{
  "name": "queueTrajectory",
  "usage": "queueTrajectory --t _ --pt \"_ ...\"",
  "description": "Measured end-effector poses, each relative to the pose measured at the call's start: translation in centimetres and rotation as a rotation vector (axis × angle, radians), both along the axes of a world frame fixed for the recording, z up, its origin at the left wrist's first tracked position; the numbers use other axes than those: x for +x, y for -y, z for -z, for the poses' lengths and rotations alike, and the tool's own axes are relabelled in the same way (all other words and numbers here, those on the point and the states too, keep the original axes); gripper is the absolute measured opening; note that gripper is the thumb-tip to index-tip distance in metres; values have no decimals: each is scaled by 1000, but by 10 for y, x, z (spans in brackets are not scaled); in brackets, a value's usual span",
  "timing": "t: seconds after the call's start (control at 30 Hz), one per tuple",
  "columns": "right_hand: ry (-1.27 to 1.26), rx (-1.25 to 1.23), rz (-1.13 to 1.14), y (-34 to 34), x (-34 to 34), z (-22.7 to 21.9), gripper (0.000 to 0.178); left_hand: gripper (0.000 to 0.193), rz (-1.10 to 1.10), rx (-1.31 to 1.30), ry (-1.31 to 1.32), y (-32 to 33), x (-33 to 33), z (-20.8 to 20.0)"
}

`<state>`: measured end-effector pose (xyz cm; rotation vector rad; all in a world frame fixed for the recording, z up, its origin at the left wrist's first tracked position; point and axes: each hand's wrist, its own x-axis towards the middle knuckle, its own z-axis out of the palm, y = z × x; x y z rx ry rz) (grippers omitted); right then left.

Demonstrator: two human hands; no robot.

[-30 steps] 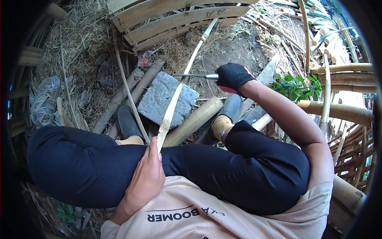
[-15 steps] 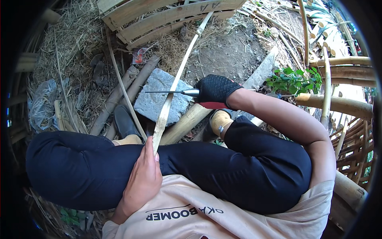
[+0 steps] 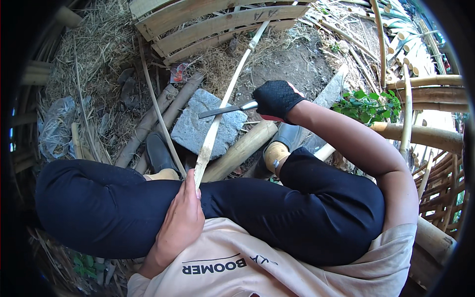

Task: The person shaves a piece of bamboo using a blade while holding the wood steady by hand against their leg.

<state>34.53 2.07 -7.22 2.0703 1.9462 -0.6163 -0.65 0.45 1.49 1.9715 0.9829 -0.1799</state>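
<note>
The right hand (image 3: 278,100) wears a black-and-red glove (image 3: 275,96); lettered shirt (image 3: 297,278) beige, trousers (image 3: 307,213) black, socks (image 3: 274,157) tan.

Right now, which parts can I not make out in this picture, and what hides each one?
All in the head view:
- Handle of the knife: mostly hidden inside the gloved right hand.
- Near end of the bamboo strip: covered by the left hand.
- Top of the wooden crate: cut off by the upper edge.

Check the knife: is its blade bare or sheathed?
Bare: the knife, held in the right hand, shows an uncovered grey blade crossing over the strip.
</note>
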Motion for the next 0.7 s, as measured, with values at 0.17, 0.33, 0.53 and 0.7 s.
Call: queueTrajectory --t 0.17,0.33,0.53,0.7 --pt "28 -4 60 -1 10 3 21 51 -3 -6 1 -1 0 1" --pt "201 27 205 -1 87 1 24 51 -6 -47 18 -1 -1 -10" --pt "-161 -112 289 8 50 19 37 51 16 -7 14 -1 -1 -6" --pt "-338 -204 216 17 -11 3 36 52 4 -17 -4 -1 -2 -7"
